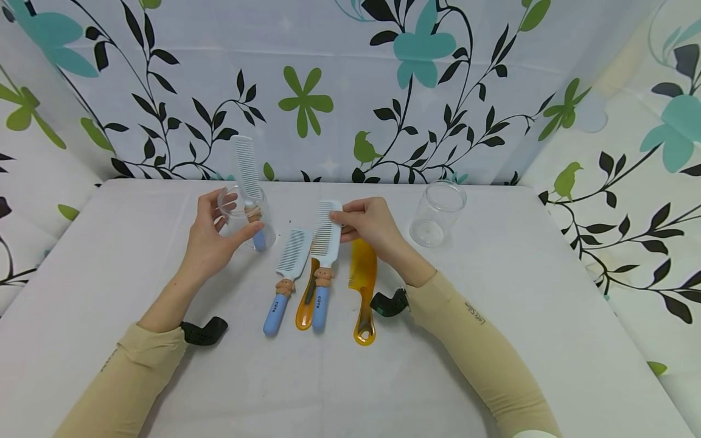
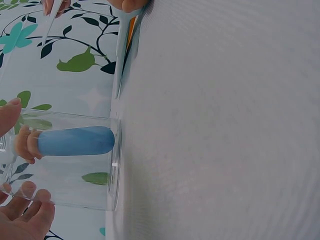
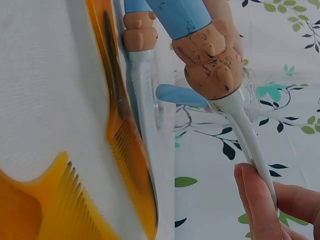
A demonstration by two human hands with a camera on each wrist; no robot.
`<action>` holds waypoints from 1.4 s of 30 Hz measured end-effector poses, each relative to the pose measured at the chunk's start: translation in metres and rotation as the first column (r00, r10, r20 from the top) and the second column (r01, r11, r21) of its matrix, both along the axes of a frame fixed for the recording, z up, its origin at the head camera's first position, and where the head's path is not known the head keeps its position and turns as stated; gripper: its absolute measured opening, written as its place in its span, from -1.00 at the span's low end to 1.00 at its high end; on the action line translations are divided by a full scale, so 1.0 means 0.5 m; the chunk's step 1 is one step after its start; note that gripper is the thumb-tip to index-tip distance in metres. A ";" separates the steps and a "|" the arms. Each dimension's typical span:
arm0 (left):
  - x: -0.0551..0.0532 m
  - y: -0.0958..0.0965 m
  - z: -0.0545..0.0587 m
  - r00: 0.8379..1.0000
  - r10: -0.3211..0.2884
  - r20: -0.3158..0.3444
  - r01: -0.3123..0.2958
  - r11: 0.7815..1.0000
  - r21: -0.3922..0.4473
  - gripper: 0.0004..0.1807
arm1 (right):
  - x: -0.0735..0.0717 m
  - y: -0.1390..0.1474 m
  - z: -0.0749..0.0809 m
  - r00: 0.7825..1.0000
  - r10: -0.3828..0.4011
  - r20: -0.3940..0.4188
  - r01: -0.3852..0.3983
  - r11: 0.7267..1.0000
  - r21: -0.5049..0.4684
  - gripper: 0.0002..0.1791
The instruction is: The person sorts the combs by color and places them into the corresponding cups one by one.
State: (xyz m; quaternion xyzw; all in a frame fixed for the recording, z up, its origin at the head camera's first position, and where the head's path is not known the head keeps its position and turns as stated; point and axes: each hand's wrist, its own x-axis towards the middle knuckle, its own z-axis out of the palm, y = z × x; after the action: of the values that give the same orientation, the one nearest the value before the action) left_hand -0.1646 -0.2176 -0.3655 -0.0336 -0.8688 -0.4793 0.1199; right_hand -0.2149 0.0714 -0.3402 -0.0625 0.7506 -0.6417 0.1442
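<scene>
My left hand (image 1: pixel 215 244) holds a clear cup (image 1: pixel 268 213) around its side, fingers on one side and thumb on the other. A pale blue comb (image 1: pixel 247 167) with a blue handle stands tilted in it, teeth end up. My right hand (image 1: pixel 378 224) pinches a second pale blue comb (image 1: pixel 327 243) by its toothed end. That comb is raised off the table, its blue handle towards me. A third pale blue comb (image 1: pixel 293 254) lies left of it. Partly beneath is an amber comb (image 1: pixel 304 315); a yellow-amber comb (image 1: pixel 364 271) lies to the right, partly hidden by my right hand.
Another clear cup (image 1: pixel 438 214) stands at the back right of the white table (image 1: pixel 274 389). Behind the table hangs a leaf-patterned curtain (image 1: pixel 328 36). A black device (image 1: pixel 205 331) sits at my left wrist, and a similar black device (image 1: pixel 390 303) at the right.
</scene>
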 end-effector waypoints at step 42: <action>0.000 0.000 0.001 1.000 0.001 0.010 -0.001 1.000 0.014 -0.05 | -0.001 -0.019 0.043 0.997 -0.015 -0.077 0.007 0.994 -0.107 -0.70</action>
State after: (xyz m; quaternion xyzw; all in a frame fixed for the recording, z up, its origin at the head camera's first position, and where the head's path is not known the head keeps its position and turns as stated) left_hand -0.1647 -0.2176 -0.3647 -0.0298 -0.8661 -0.4853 0.1160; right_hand -0.2156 0.0621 -0.3187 -0.0911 0.7207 -0.6787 0.1078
